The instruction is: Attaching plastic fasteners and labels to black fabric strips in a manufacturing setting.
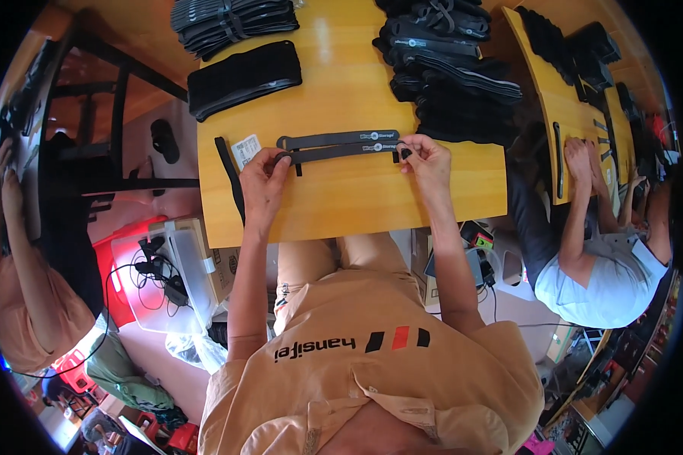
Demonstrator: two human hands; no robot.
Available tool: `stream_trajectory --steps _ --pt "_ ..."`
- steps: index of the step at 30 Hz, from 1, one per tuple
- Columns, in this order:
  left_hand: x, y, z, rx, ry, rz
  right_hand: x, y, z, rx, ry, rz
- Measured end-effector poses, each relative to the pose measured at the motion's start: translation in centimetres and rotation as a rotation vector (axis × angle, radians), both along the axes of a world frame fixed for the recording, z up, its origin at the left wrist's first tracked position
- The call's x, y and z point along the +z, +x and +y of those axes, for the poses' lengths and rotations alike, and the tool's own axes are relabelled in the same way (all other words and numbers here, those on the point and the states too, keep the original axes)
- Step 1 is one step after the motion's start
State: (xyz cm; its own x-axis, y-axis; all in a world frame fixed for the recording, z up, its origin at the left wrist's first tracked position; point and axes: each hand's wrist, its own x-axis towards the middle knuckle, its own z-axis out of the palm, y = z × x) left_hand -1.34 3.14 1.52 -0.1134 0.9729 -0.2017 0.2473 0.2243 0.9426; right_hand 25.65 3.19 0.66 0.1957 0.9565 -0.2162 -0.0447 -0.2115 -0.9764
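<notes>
I am sitting at a yellow wooden worktop [341, 197] that is filling the middle of the view, with a reddish floor showing on its left and a clutter of boxes, cables and a clear plastic tub [178, 277] lying down by my left knee. Stacks of dark straps [448, 68] are piling up along the far right of the worktop, another bundle [231, 23] is sitting at the far left, and a flat black pouch [243, 76] is lying just near of it. A second yellow worktop [565, 114] is standing to the right, where another person [599, 273] in a pale shirt is working with their own hands. I am holding a long dark grey strap [341, 150] stretched left to right across the middle of my worktop; a twin strap [338, 139] is lying just beyond it, each bearing a small pale label toward the right end. My left hand [264, 178] is pinching the left end, fingers [281, 159] closed on it, and my right hand [426, 161] is pinching the right end the same way. A loose black strip [231, 178] and a small white tag [245, 150] are lying just left of my left hand. The strap ends are hiding under my fingertips, and the far stacks are blurring together at the rim.
</notes>
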Motion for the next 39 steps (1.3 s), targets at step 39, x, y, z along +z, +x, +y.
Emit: stream_trajectory --steps 39 --pt "-0.1 1.7 1.6 0.136 0.125 0.24 -1.4 -2.2 0.7 -0.309 0.131 -0.211"
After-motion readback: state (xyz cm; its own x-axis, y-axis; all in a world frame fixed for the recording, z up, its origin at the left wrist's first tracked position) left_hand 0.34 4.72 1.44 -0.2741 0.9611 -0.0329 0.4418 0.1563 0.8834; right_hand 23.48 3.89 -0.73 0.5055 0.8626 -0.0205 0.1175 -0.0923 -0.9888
